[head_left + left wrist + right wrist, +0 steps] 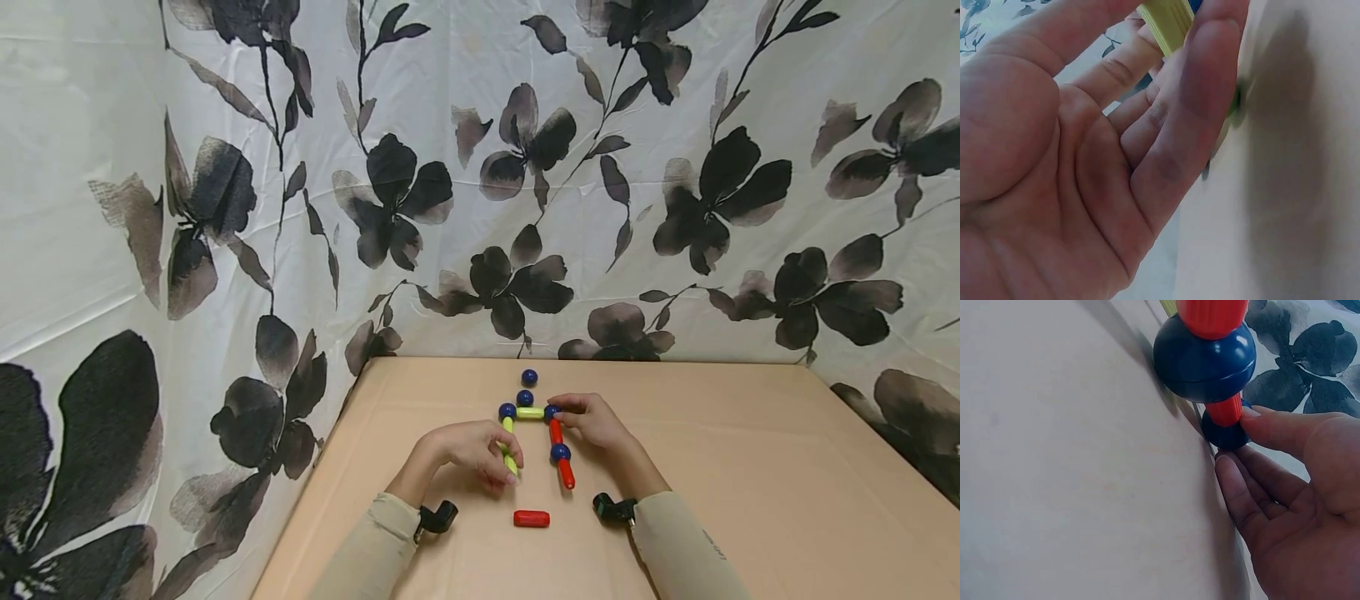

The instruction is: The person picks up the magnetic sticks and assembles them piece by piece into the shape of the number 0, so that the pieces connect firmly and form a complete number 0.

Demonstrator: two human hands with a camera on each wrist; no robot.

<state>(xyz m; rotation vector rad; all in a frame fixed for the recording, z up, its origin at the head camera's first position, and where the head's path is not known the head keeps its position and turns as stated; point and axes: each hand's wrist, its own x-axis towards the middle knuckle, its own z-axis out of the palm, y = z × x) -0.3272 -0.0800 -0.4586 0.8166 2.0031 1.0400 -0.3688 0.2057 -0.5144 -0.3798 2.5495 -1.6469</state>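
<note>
Yellow-green and red rods and blue balls form a linked figure on the table. My left hand pinches a yellow-green rod at the figure's left side; its fingers partly hide the rod. At the upper right corner, my right hand pinches a blue ball between thumb and fingers. From that ball a red rod runs down to another blue ball, with a second red rod below. A yellow-green crossbar spans the upper corners, and a blue ball forms the left one.
A loose red rod lies on the table nearer me, between the forearms. Beyond the crossbar are a blue ball close to it and another blue ball farther back. A floral cloth hangs behind the table.
</note>
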